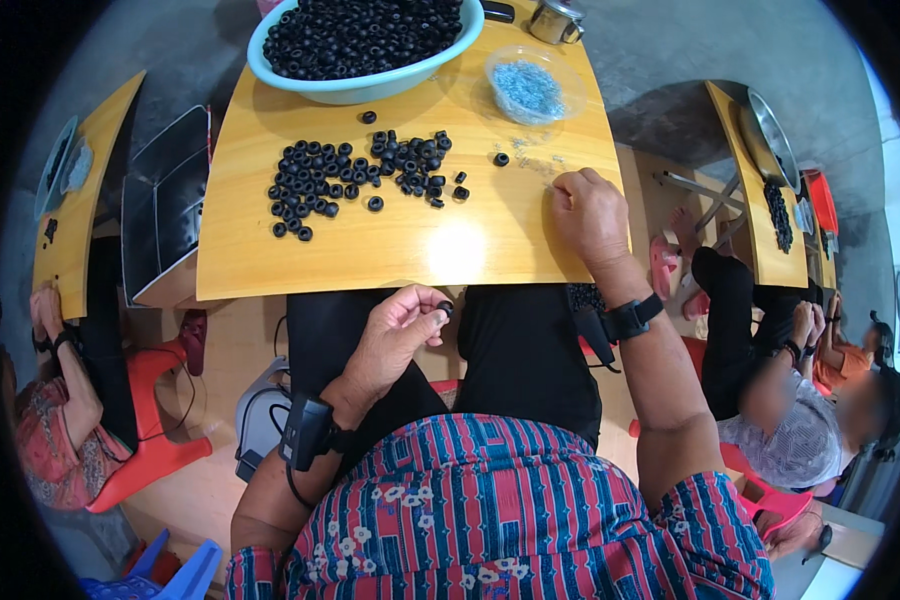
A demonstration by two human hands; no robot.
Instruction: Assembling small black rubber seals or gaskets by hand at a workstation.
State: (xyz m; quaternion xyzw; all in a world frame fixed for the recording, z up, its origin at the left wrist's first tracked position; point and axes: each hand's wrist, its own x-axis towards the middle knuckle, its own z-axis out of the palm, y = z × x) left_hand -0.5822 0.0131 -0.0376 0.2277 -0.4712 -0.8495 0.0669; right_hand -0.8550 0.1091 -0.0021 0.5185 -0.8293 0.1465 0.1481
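My left hand (398,335) is in front of the table's near edge, over my lap. Its thumb and forefinger pinch a small black ring-shaped part (445,308). On the right side of the table my right hand (588,212) rests with its fingers curled in; whatever is in them is hidden. Just beyond that hand lie several tiny clear pieces (530,158) and a single black part (501,159). Loose black ring-shaped parts (310,180) are spread over the table's left and middle.
At the table's far side, a light-blue basin (370,88) is heaped with black parts. Beside it, a clear tub (560,90) holds small bluish transparent pieces, near a metal cup (557,20). An open black-lined box (165,200) stands left. Other people sit at tables on both sides.
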